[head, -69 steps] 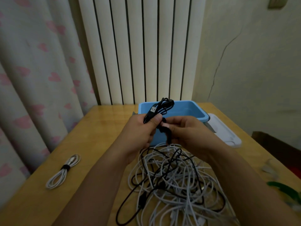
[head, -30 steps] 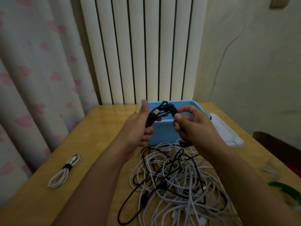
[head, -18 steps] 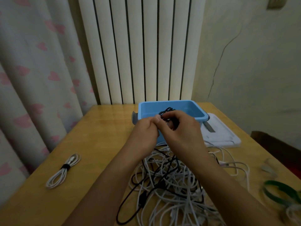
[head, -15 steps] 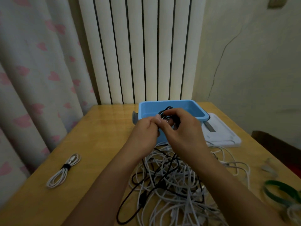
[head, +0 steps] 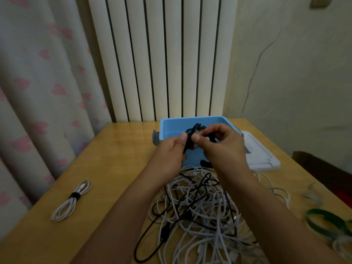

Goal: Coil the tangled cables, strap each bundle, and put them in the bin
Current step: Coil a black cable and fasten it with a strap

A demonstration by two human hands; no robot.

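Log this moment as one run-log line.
left hand: grips black bundle | right hand: pinches its strap | bin: behind | tangle: on table | white bundle: strapped, left

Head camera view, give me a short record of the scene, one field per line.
left hand: grips black cable bundle
right hand: pinches the bundle near its top
bin: blue, behind the hands, on wooden table
tangle: white and black cables on table below the hands
done: strapped white coil, left side of the table
lid: white, right of bin
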